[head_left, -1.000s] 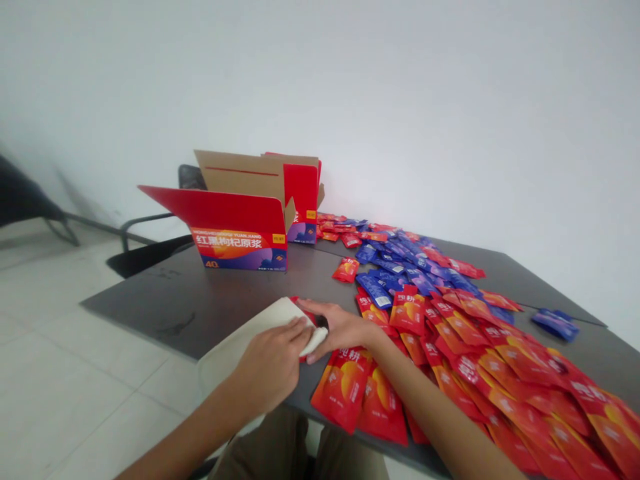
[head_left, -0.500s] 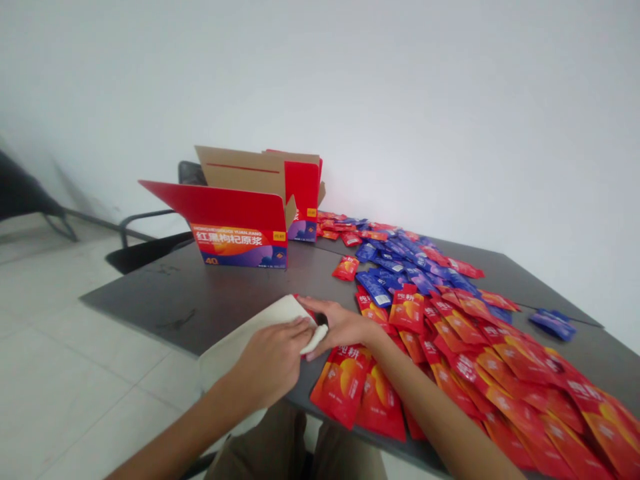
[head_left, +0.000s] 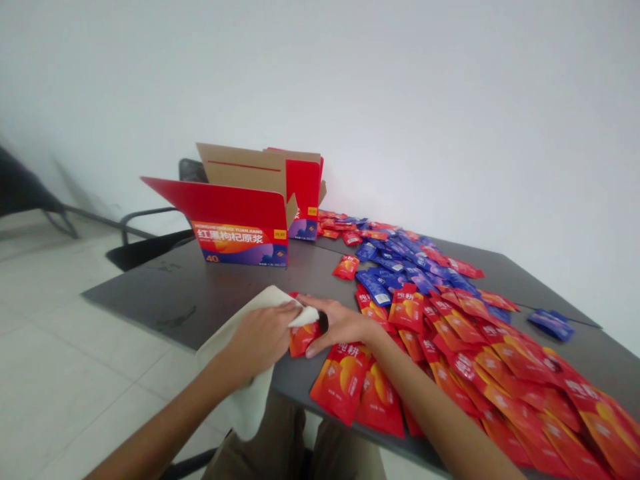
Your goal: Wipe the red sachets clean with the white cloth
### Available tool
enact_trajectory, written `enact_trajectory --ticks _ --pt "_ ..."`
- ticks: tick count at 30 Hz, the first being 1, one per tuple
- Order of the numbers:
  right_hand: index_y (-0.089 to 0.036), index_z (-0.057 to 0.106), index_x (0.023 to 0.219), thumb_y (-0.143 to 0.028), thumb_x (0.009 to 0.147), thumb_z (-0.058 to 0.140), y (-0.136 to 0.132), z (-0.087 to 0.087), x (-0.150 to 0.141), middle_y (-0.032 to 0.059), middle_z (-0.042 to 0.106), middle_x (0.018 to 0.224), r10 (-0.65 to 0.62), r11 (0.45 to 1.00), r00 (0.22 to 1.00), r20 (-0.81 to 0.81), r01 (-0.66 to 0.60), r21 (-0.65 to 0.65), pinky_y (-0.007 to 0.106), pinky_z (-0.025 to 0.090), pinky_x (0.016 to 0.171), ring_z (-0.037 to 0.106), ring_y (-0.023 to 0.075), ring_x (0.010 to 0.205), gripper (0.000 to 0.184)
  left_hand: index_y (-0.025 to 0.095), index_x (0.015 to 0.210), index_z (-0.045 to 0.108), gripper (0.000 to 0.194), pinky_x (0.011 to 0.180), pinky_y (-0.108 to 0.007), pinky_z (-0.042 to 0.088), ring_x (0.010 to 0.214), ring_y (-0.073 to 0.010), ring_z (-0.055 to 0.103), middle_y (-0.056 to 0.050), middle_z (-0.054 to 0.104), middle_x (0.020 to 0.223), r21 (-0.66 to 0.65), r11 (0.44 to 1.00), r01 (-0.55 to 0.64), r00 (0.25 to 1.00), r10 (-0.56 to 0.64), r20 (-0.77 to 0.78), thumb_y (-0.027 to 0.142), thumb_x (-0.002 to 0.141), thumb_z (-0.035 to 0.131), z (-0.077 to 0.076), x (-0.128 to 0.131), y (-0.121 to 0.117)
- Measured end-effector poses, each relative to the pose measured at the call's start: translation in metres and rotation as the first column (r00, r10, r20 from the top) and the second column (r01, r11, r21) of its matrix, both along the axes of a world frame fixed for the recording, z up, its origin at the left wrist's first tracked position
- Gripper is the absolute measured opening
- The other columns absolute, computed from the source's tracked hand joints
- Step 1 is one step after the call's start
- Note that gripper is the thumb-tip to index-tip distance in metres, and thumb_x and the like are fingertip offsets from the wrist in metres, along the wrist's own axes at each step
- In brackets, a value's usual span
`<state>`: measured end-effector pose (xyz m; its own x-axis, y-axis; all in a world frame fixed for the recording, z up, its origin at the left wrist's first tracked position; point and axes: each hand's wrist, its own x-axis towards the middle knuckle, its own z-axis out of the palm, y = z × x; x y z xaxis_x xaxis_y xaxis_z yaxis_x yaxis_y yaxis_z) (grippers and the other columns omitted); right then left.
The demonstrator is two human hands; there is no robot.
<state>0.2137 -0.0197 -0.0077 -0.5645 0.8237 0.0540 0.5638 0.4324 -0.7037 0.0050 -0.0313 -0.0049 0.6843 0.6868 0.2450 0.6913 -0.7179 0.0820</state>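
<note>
My left hand (head_left: pixel 263 337) is shut on a cream cloth (head_left: pixel 253 400), which drapes over the table's front edge. The cloth's end is wrapped around the upper part of a red sachet (head_left: pixel 303 339). My right hand (head_left: pixel 341 327) holds that sachet and cloth from the other side, with its fingers curled around them. Its wrist rests close to a spread of red sachets (head_left: pixel 500 380). Two of those sachets lie just below my right hand. The sachet's top is hidden by the cloth.
A red and kraft cardboard carton (head_left: pixel 240 243) stands open on the grey table (head_left: pixel 150 297) with a second box behind it. Blue sachets (head_left: pixel 395 267) lie heaped at the back, with a small blue bunch (head_left: pixel 553 325) at right. A black chair (head_left: pixel 155 247) stands behind the table.
The cloth has shifted up and left, and more of it now hangs past the table edge. The red sachet shows more below it. My left hand has moved slightly up.
</note>
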Motion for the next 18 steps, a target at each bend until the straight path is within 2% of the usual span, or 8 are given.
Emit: enact_trajectory --ticks 2,3,7,9,15,18 --pt "-0.026 0.034 0.145 -0.046 0.050 0.086 0.000 0.000 0.000 0.0092 0.040 0.150 0.000 1.000 1.000 -0.007 0.000 0.005 0.044 0.023 0.117 0.037 0.0298 0.138 0.111 0.013 0.125 0.058 0.044 0.098 -0.038 0.048 0.111 -0.0242 0.062 -0.014 0.062 0.128 0.005 0.997 -0.071 0.997 0.071 -0.017 0.007 0.085 0.041 0.002 0.000 0.005" --pt "-0.026 0.034 0.145 -0.045 0.050 0.086 0.000 0.000 0.000 0.0095 0.040 0.149 0.003 1.000 1.000 -0.006 -0.003 0.008 0.044 0.023 0.117 0.038 0.0296 0.138 0.110 0.012 0.125 0.058 0.044 0.099 -0.037 0.047 0.113 -0.0241 0.062 -0.014 0.061 0.128 0.009 0.998 -0.066 0.998 0.066 -0.021 0.007 0.085 0.041 0.002 0.001 0.003" --pt "-0.023 0.034 0.145 -0.043 0.048 0.087 0.003 -0.005 0.002 0.0099 0.038 0.151 0.022 0.999 1.000 -0.013 -0.021 0.026 0.043 0.025 0.116 0.036 0.0295 0.139 0.113 0.010 0.128 0.056 0.049 0.107 -0.034 0.040 0.126 -0.0219 0.052 -0.014 0.058 0.133 0.011 0.994 0.106 0.994 -0.106 -0.012 0.004 0.080 0.044 -0.002 0.007 -0.017" --pt "-0.024 0.033 0.145 -0.042 0.047 0.087 0.003 -0.006 0.002 0.0093 0.038 0.151 0.026 0.999 0.999 -0.019 -0.025 0.033 0.043 0.025 0.116 0.035 0.0297 0.139 0.114 0.012 0.128 0.056 0.049 0.108 -0.034 0.039 0.126 -0.0210 0.051 -0.012 0.058 0.133 0.001 0.991 0.134 0.991 -0.134 0.000 0.005 0.081 0.043 -0.002 0.006 -0.019" --pt "-0.027 0.035 0.144 -0.042 0.049 0.087 0.001 -0.001 0.001 0.0075 0.040 0.149 0.015 1.000 0.999 -0.030 -0.014 0.017 0.043 0.025 0.116 0.037 0.0290 0.138 0.109 0.011 0.124 0.058 0.043 0.094 -0.039 0.050 0.108 -0.0253 0.064 -0.014 0.063 0.126 0.004 0.996 -0.087 0.996 0.087 -0.017 0.008 0.086 0.038 0.003 0.000 0.004" --pt "-0.023 0.035 0.145 -0.044 0.048 0.087 0.002 -0.003 0.001 0.0099 0.037 0.151 0.001 1.000 1.000 -0.003 -0.001 0.000 0.043 0.024 0.117 0.035 0.0301 0.139 0.112 0.010 0.126 0.056 0.048 0.101 -0.036 0.045 0.119 -0.0234 0.057 -0.013 0.060 0.130 0.024 1.000 0.014 1.000 -0.014 -0.017 0.005 0.081 0.041 -0.001 0.004 -0.010"
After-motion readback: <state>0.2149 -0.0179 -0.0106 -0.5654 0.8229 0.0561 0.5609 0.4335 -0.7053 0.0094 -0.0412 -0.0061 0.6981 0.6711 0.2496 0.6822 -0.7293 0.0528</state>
